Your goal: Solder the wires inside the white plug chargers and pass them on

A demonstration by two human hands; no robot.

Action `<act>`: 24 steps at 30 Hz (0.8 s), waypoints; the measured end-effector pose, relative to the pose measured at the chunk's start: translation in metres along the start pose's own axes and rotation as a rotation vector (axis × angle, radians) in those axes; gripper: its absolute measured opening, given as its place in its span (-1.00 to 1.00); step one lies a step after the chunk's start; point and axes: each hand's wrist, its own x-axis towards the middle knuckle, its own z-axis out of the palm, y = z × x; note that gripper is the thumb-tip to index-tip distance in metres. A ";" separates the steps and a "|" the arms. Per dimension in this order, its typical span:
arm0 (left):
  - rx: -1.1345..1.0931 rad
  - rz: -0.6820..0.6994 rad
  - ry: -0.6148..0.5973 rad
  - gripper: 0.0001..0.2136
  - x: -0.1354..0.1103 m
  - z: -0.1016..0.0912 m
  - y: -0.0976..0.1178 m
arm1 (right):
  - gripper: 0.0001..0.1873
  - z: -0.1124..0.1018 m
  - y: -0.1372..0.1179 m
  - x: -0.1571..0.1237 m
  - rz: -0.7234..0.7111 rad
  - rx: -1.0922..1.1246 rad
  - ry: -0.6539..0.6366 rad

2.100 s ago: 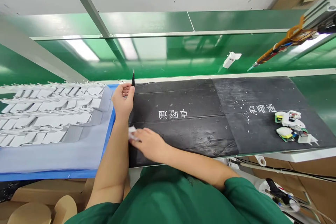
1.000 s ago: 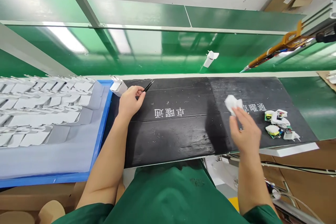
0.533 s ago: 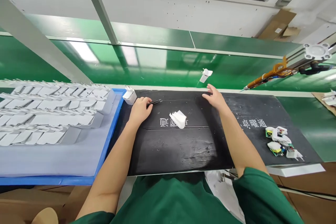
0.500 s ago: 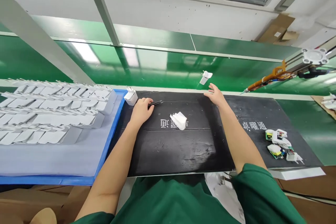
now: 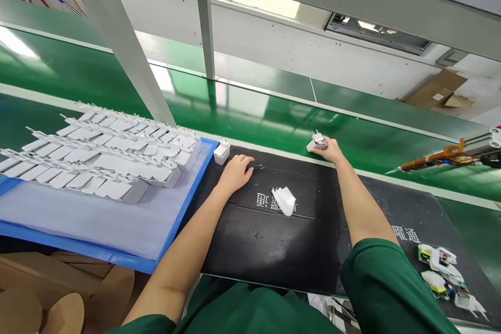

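My right hand [image 5: 332,149] reaches over the far edge of the black mat [image 5: 274,240] onto the green conveyor belt [image 5: 254,115] and closes on a white plug adapter [image 5: 318,141]. My left hand [image 5: 235,173] rests on the mat with its fingers curled over black tweezers [image 5: 256,167], whose tips point right. A crumpled white wipe [image 5: 284,200] lies on the mat between my arms. Another white adapter [image 5: 222,152] stands at the mat's far left corner.
A blue tray [image 5: 97,224] on the left carries rows of several white adapters [image 5: 109,159]. Loose circuit boards and adapter parts [image 5: 442,271] lie at the mat's right end. An orange-handled tool [image 5: 438,157] hangs at the right. Cardboard [image 5: 47,292] sits below the tray.
My right hand dropped the white wipe on the mat, reached out to the belt and closed on the adapter there. My left hand stayed on the tweezers. The view tilted up.
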 end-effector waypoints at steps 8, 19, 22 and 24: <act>-0.166 0.079 0.092 -0.77 -0.008 -0.002 0.017 | -0.63 0.006 -0.064 -0.078 -0.168 0.036 0.086; -1.289 0.000 -0.292 -0.25 -0.042 0.018 0.084 | -0.40 -0.004 -0.122 -0.196 -0.526 0.231 -0.028; -1.348 -0.041 -0.299 -0.20 -0.040 0.016 0.085 | -0.37 -0.006 -0.113 -0.202 -0.466 0.296 -0.079; -1.333 -0.079 -0.290 -0.16 -0.040 0.019 0.085 | -0.37 -0.001 -0.110 -0.206 -0.431 0.343 -0.044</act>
